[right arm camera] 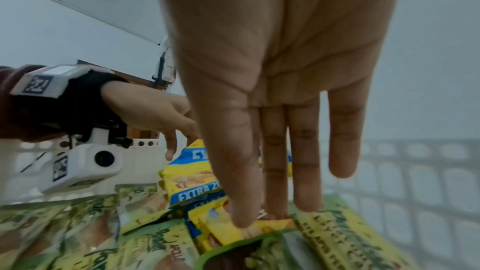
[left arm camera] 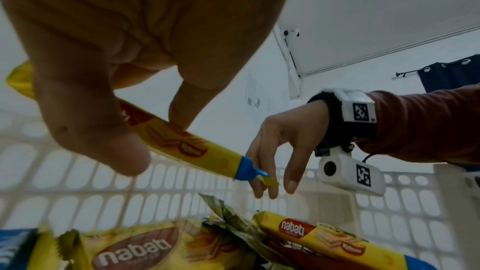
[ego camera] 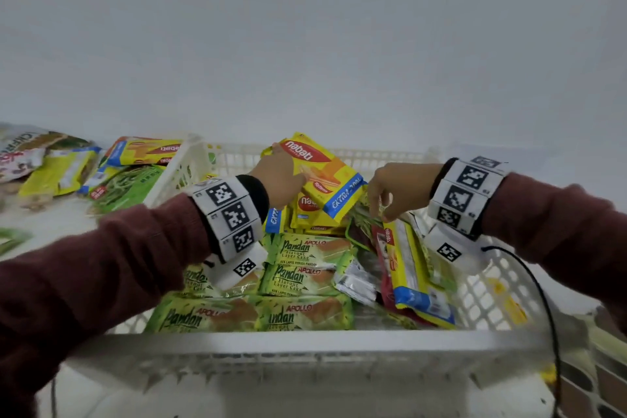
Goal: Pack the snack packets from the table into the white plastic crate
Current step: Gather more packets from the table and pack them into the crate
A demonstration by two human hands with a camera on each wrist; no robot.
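Note:
The white plastic crate (ego camera: 305, 343) sits in front of me, holding several green Pandan cake packets (ego camera: 298, 278) and yellow Nabati wafer packets (ego camera: 312, 210). My left hand (ego camera: 281, 176) pinches a yellow Nabati packet (ego camera: 325, 173) by its side and holds it tilted above the crate's far middle. The left wrist view shows thumb and fingers of the left hand (left arm camera: 153, 141) on that held packet (left arm camera: 197, 147). My right hand (ego camera: 386, 204) hangs over the crate's right part, fingers straight down. Its fingertips (right arm camera: 241, 219) touch the top edge of a yellow packet (ego camera: 410, 268) standing on edge.
More packets lie on the table left of the crate: a Nabati packet (ego camera: 146, 149), a green bean packet (ego camera: 129, 187) and several others (ego camera: 51, 159). A black cable (ego camera: 543, 299) hangs from my right wrist over the crate's right wall. A white wall stands close behind.

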